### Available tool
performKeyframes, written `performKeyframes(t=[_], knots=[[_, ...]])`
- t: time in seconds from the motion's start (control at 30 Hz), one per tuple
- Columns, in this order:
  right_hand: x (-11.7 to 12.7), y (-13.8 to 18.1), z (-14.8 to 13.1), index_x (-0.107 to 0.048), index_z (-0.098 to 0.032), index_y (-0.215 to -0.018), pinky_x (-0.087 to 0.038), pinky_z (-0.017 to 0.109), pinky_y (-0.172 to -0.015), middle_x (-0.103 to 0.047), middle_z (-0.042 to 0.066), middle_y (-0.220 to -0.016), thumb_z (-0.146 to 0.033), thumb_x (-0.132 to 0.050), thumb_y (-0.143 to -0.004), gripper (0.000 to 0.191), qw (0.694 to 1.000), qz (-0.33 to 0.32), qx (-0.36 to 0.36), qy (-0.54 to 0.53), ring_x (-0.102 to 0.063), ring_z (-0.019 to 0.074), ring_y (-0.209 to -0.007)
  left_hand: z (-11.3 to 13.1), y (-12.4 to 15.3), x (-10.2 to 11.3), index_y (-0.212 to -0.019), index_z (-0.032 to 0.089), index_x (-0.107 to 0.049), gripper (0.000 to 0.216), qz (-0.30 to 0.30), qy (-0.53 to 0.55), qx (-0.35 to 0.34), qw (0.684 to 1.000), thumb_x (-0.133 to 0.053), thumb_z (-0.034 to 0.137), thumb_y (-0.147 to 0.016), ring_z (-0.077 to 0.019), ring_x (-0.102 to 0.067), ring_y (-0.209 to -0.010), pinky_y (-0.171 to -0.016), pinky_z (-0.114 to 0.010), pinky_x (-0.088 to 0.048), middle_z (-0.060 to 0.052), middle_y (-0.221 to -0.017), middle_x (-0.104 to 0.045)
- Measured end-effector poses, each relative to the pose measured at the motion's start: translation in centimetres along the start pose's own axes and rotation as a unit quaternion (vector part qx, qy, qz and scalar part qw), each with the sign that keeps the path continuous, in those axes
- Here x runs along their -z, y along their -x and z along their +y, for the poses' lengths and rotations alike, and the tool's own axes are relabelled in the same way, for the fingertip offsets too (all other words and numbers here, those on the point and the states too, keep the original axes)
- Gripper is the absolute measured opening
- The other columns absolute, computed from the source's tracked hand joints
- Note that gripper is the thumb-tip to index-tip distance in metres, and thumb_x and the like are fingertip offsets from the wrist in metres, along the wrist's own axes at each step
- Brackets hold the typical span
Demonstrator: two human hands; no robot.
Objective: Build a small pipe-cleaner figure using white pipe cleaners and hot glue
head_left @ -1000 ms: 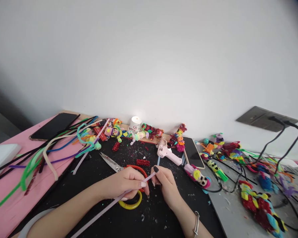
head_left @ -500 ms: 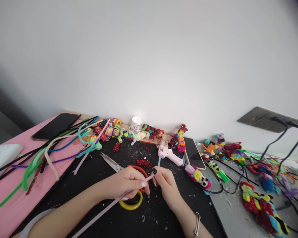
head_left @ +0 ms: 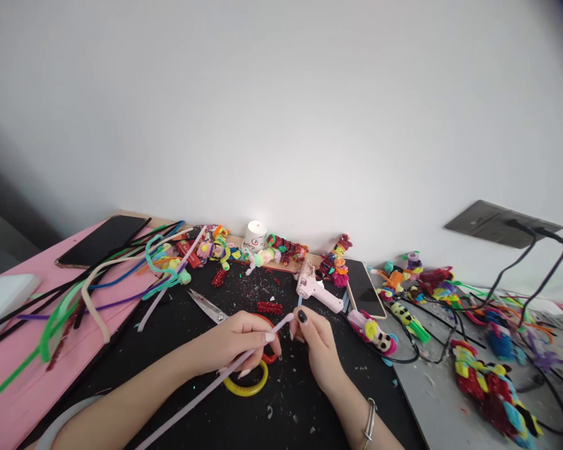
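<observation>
A pale lilac pipe cleaner (head_left: 201,395) runs up from the lower edge to the middle, with its far tip folded into a small loop. My left hand (head_left: 237,342) is closed around it, thumb and fingers pinching a little below that tip. At the tip, my right hand (head_left: 318,340) has its thumb and fingers pressed together; their exact contact with the loop is partly hidden. Beneath my left hand lie scissors (head_left: 245,386) with yellow and red handles, blades pointing away to the left. A pink glue gun (head_left: 319,292) rests just beyond my right hand.
Loose pipe cleaners (head_left: 98,303) and a dark phone (head_left: 101,240) cover the pink surface at left. Several pipe-cleaner dolls (head_left: 375,334) lie along the wall and at right. A paper cup (head_left: 256,235), another phone (head_left: 363,287) and cords (head_left: 547,272) from a socket (head_left: 488,222) are also there.
The pipe cleaner's tip, straight between my hands before, now shows a small folded loop. My right fingers have shifted slightly off it to the right; my left hand keeps its grip.
</observation>
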State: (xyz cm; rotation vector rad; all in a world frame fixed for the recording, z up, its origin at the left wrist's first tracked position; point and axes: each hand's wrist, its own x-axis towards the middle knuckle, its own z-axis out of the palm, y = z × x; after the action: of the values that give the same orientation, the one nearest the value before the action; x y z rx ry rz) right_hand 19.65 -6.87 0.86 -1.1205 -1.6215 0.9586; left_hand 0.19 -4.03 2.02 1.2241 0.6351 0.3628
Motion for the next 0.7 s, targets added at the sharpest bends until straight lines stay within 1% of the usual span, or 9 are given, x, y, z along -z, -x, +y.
performKeyframes(t=[0.07,0.13,0.2,0.27,0.3,0.4,0.53,0.6,0.7], knots=[[0.6,0.0,0.0,-0.053,-0.019,-0.071,-0.031,0.025,-0.054,-0.044,-0.002,-0.062,-0.038,-0.034,-0.096,0.037,0.996,0.047,0.037,0.062,-0.041,0.0134,-0.056,0.0,-0.1,0.1,-0.083,0.013,-0.063,0.032,0.027,0.017,-0.015,0.999,-0.048,0.041,-0.088,-0.0034,-0.029,-0.027,-0.030,-0.016,-0.019,0.005,-0.044,-0.053],[1.4,-0.1,-0.1,-0.057,-0.019,-0.082,-0.033,0.026,-0.056,-0.047,-0.001,-0.065,-0.033,-0.036,-0.095,0.029,0.983,0.100,0.066,0.138,-0.044,0.0146,-0.058,-0.1,-0.3,0.3,-0.085,0.013,-0.063,0.031,0.060,0.040,-0.030,0.997,-0.049,0.041,-0.087,-0.0027,-0.027,-0.028,-0.029,-0.016,-0.016,0.004,-0.047,-0.056],[2.3,-0.5,0.1,-0.057,-0.019,-0.091,-0.036,0.027,-0.058,-0.049,0.000,-0.068,-0.027,-0.036,-0.094,0.022,0.962,0.168,0.075,0.203,-0.046,0.0159,-0.059,0.0,-0.3,0.3,-0.087,0.013,-0.062,0.031,0.088,0.059,-0.038,0.994,-0.049,0.041,-0.088,-0.0016,-0.025,-0.027,-0.029,-0.016,-0.012,0.003,-0.051,-0.059],[3.1,-1.1,0.4,-0.055,-0.019,-0.098,-0.041,0.031,-0.067,-0.056,0.005,-0.082,-0.021,-0.041,-0.089,0.017,0.932,0.224,0.070,0.276,-0.052,0.0194,-0.072,0.0,-0.3,0.2,-0.088,0.014,-0.060,0.031,0.102,0.071,-0.045,0.991,-0.048,0.042,-0.088,-0.0008,-0.025,-0.026,-0.029,-0.016,-0.009,0.001,-0.053,-0.061],[3.4,-1.4,0.7,-0.054,-0.018,-0.102,-0.042,0.034,-0.073,-0.058,0.008,-0.091,-0.018,-0.042,-0.086,0.020,0.916,0.234,0.071,0.318,-0.053,0.0220,-0.081,0.1,-0.3,0.2,-0.088,0.014,-0.060,0.032,0.104,0.075,-0.047,0.991,-0.047,0.043,-0.089,-0.0006,-0.027,-0.026,-0.029,-0.016,-0.009,0.001,-0.054,-0.061],[3.9,-2.2,1.8,-0.053,-0.016,-0.110,-0.038,0.045,-0.091,-0.056,0.013,-0.112,-0.012,-0.046,-0.075,0.037,0.873,0.202,0.035,0.442,-0.048,0.0301,-0.107,0.1,-0.3,0.0,-0.087,0.014,-0.058,0.032,0.107,0.086,-0.050,0.989,-0.047,0.044,-0.089,-0.0015,-0.032,-0.026,-0.030,-0.016,-0.013,0.002,-0.052,-0.059],[4.3,-2.5,2.9,-0.053,-0.015,-0.120,-0.041,0.049,-0.083,-0.051,0.017,-0.121,-0.014,-0.049,-0.072,0.048,0.826,0.183,-0.098,0.525,-0.047,0.0359,-0.109,0.0,-0.4,0.0,-0.093,0.014,-0.059,0.033,0.115,0.093,-0.055,0.987,-0.048,0.045,-0.089,-0.0027,-0.038,-0.030,-0.036,-0.017,-0.023,0.005,-0.054,-0.056],[4.5,-2.6,3.0,-0.052,-0.015,-0.123,-0.042,0.047,-0.079,-0.054,0.017,-0.120,-0.016,-0.050,-0.073,0.050,0.821,0.167,-0.131,0.531,-0.047,0.0367,-0.107,-0.1,-0.5,0.0,-0.097,0.013,-0.060,0.034,0.116,0.099,-0.060,0.986,-0.050,0.043,-0.088,-0.0028,-0.039,-0.033,-0.041,-0.019,-0.028,0.005,-0.057,-0.055],[4.9,-2.8,3.0,-0.054,-0.016,-0.123,-0.041,0.045,-0.077,-0.061,0.014,-0.114,-0.018,-0.052,-0.072,0.051,0.827,0.146,-0.144,0.523,-0.048,0.0360,-0.105,-0.3,-0.7,0.1,-0.106,0.012,-0.060,0.035,0.116,0.113,-0.062,0.985,-0.056,0.039,-0.084,-0.0033,-0.038,-0.039,-0.045,-0.021,-0.032,0.005,-0.062,-0.054]])
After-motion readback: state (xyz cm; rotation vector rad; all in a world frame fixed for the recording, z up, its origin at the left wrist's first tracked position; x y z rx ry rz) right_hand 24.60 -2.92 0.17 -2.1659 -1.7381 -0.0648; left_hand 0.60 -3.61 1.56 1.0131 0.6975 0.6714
